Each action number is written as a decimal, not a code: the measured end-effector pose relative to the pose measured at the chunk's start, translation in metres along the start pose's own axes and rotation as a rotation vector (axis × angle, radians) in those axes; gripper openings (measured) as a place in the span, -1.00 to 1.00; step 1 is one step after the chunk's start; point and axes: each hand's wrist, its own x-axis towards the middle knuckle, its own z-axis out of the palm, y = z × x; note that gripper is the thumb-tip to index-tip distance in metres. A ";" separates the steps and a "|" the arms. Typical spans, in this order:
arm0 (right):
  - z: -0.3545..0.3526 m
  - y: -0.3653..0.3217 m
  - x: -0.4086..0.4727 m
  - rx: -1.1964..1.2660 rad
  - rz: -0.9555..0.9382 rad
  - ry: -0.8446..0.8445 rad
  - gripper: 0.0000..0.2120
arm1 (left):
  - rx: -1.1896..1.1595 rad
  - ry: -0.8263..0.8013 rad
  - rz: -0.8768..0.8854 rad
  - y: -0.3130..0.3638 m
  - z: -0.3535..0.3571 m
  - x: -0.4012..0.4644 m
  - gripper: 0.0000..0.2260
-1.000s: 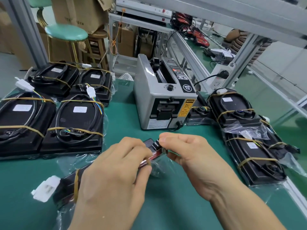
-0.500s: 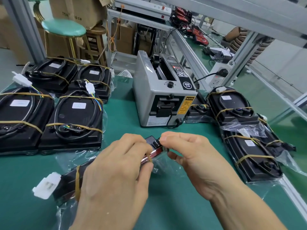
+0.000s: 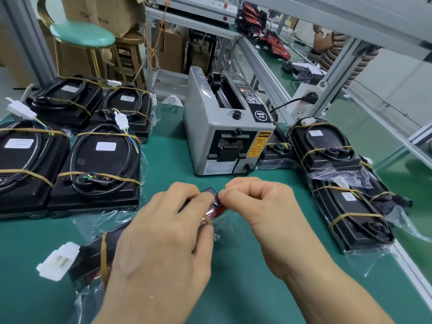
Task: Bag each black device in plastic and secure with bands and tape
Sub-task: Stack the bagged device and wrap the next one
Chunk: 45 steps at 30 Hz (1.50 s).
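Note:
A black device in a clear plastic bag lies slanted across the green bench in front of me, with a tan rubber band round its near end and a white connector sticking out. My left hand grips the device's far part, fingers curled over it. At the device's red-edged far tip my right hand pinches the plastic and band, its fingers curled tight. Most of the device is hidden under my left hand.
A grey tape dispenser stands just beyond my hands. Several banded black devices lie at the left, more bagged ones at the right near the bench edge. A green stool and cardboard boxes stand behind; a person's arm shows far right.
My right hand's fingers have curled in tighter at the device's tip. My left hand keeps its hold, and the device stays in place.

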 end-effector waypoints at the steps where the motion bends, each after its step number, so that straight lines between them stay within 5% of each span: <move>1: 0.001 0.001 -0.001 0.046 0.019 0.001 -0.81 | 0.007 0.016 0.000 0.000 0.001 0.001 -0.78; 9: 0.004 0.005 -0.003 0.132 0.059 0.028 -0.84 | 0.033 -0.001 0.043 -0.001 0.002 0.002 -0.66; 24: -0.005 0.006 -0.003 -0.265 -0.110 0.065 -0.90 | 0.028 0.027 0.076 -0.003 0.003 -0.003 -0.72; 28: -0.021 0.008 0.005 0.049 0.041 0.131 -0.80 | 0.036 0.065 0.101 -0.003 0.003 -0.004 -0.77; 34: -0.004 0.016 0.004 -0.108 -0.063 -0.062 -0.91 | 0.001 0.085 0.108 -0.006 0.004 -0.002 -0.79; 39: -0.008 0.019 0.014 0.076 -0.043 -0.019 -0.87 | 0.008 0.074 0.149 -0.011 0.006 -0.001 -0.69; 45: -0.002 0.028 0.016 -0.046 -0.161 -0.113 -0.90 | -0.001 0.109 0.162 -0.012 0.010 0.000 -0.74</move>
